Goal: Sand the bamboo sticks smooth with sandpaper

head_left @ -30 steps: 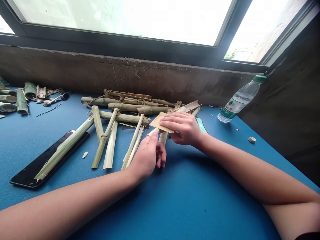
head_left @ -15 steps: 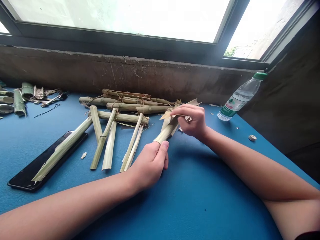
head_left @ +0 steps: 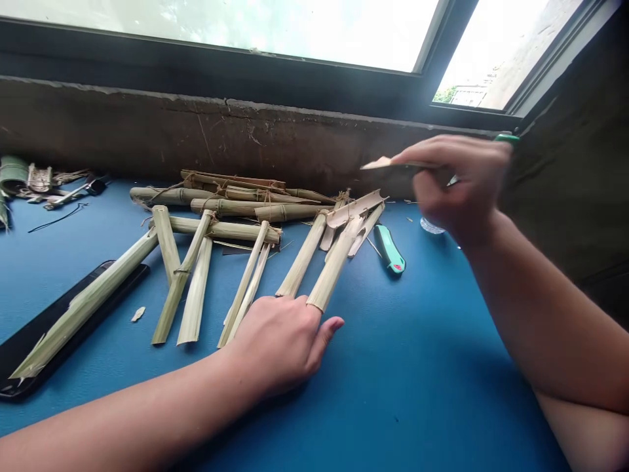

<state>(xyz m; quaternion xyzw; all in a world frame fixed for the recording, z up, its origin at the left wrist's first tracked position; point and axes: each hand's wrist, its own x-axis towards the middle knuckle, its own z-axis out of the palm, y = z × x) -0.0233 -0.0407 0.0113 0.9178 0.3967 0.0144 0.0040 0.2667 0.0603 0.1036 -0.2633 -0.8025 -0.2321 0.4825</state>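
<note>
R hand (head_left: pixel 457 187) lifted up by window, off mat, fingers pinching thin bamboo sliver (head_left: pixel 386 162).
L hand (head_left: pixel 278 344) released, fingers spread, tips on end of bamboo strip (head_left: pixel 334 265) lying on blue mat (head_left: pixel 393 406); green utility knife (head_left: pixel 389 249) now uncovered beside it.

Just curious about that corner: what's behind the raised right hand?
A plastic water bottle sits behind the right hand: only its green cap and clear bottom end show, and the rest of it is covered.

Daylight from the overexposed window (head_left: pixel 221 26) burns out its panes and falls softly across the blue surface (head_left: pixel 403 393), leaving soft shadows beneath the left hand (head_left: pixel 278 344), while the right hand (head_left: pixel 462 183) blurs slightly and the wide lens bows the sill (head_left: pixel 147 131).
</note>
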